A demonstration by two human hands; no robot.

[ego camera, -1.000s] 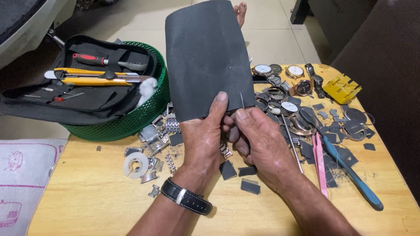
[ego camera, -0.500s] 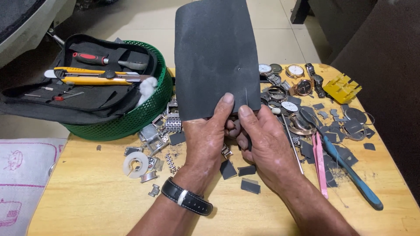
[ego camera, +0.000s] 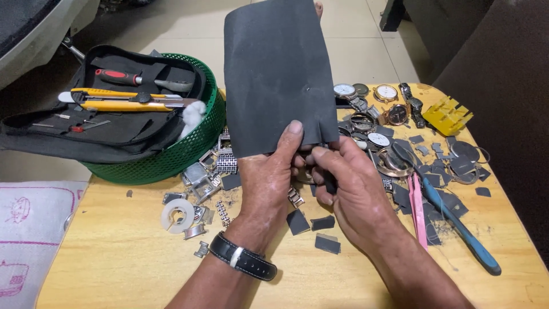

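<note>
A large dark grey sheet (ego camera: 277, 74), matte and faintly grainy like thin rubber or foam, stands upright over the near middle of a pale wooden table (ego camera: 114, 252), its top corners rounded and its bottom edge cut with a short slit near the right corner. The left hand (ego camera: 269, 177) pinches the sheet's lower edge, thumb pressed flat on the front; the right hand (ego camera: 349, 183) is closed at the same edge just beside it, fingers curled, though what they hold is hidden. Small dark offcuts (ego camera: 320, 229) lie below the hands. To the left sits a round green mesh basket (ego camera: 189, 149) bearing an open black tool case (ego camera: 114, 129). On the right lie metal watches (ego camera: 366, 106) and a blue-handled tool (ego camera: 457, 229).
</note>
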